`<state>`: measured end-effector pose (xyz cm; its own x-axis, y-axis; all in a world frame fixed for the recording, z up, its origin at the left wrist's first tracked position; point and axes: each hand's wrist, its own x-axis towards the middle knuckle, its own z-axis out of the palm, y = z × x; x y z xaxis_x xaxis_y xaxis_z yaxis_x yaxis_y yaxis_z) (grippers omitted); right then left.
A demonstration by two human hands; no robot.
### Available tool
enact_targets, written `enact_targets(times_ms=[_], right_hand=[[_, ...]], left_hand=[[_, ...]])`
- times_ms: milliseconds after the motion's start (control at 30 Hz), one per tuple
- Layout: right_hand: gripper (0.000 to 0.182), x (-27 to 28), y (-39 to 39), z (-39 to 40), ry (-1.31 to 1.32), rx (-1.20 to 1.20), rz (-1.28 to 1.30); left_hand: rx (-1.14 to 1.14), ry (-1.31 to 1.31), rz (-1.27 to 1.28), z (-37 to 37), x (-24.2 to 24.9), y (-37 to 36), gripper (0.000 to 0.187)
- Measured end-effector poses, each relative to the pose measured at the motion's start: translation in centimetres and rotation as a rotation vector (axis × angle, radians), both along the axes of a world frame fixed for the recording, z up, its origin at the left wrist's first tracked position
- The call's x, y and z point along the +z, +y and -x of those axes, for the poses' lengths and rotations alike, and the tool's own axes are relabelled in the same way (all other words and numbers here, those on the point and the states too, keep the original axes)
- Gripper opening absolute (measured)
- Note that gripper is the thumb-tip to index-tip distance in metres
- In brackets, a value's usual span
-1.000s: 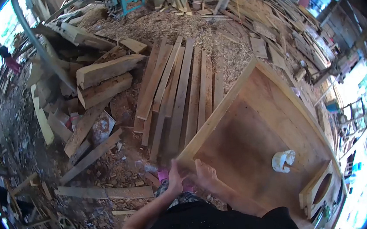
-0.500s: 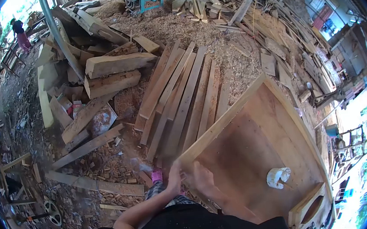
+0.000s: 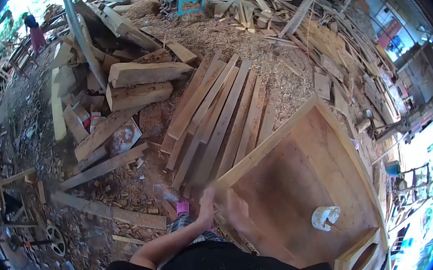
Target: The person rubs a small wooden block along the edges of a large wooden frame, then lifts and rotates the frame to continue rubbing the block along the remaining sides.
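Note:
A large shallow wooden piece (image 3: 279, 181) with raised board edges leans in front of me at the right. At its near left corner my left hand (image 3: 207, 205) is on the outer side, fingers closed and pressed against the edge board (image 3: 260, 149). My right hand (image 3: 234, 207) is curled closed just inside the same corner. Both hands are smeared by motion, and whatever is in them is hidden. A white roll (image 3: 324, 218) sits on the inner face, right of my right hand. Below it is a small wooden frame with an oval opening (image 3: 364, 258).
Long planks (image 3: 220, 119) lie side by side ahead of me. Thick timber blocks (image 3: 149, 72) are stacked at the left, beside a leaning pole (image 3: 82, 41). Wood scraps and shavings cover the ground. A turquoise machine stand (image 3: 191, 0) and a person (image 3: 34, 33) are farther back.
Both hands have stayed at the corner; the right hand has shifted slightly down and now looks more closed. The whole view has shifted a little with my head.

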<state>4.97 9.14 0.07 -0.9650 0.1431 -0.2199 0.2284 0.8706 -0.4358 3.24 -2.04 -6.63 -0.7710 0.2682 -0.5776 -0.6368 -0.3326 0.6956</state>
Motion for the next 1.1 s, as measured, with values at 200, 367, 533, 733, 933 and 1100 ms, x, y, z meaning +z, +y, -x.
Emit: enact_targets(times_ms=[200,367,533,733,933,1100], right_hand=[[0.037,-0.8,-1.1,5.0,-0.085,-0.015,0.149],[0.039,-0.4,0.8,-1.5,0.014,0.026,0.036],[0.038,-4.5,0.2,3.0,0.113,0.066,0.049],[0.038,-0.1,0.3,2.6,-0.059,0.001,0.101],[0.030,-2.4,-0.5,1.7,0.082,-0.012,0.071],[0.027,-1.7,-1.1,6.4,0.013,-0.006,0.113]], left_hand=[[-0.061,-0.205,0.013,0.4,4.6,-0.3,0.057],[-0.052,-0.146,0.021,0.5,3.9,-0.4,0.056],[-0.124,-0.136,-0.010,0.7,1.8,-0.5,0.053],[-0.101,-0.187,0.074,0.8,4.3,-1.1,0.067],[-0.203,-0.125,0.053,0.1,2.3,-1.5,0.083],[-0.275,-0.072,-0.002,-0.2,3.9,-1.3,0.079]])
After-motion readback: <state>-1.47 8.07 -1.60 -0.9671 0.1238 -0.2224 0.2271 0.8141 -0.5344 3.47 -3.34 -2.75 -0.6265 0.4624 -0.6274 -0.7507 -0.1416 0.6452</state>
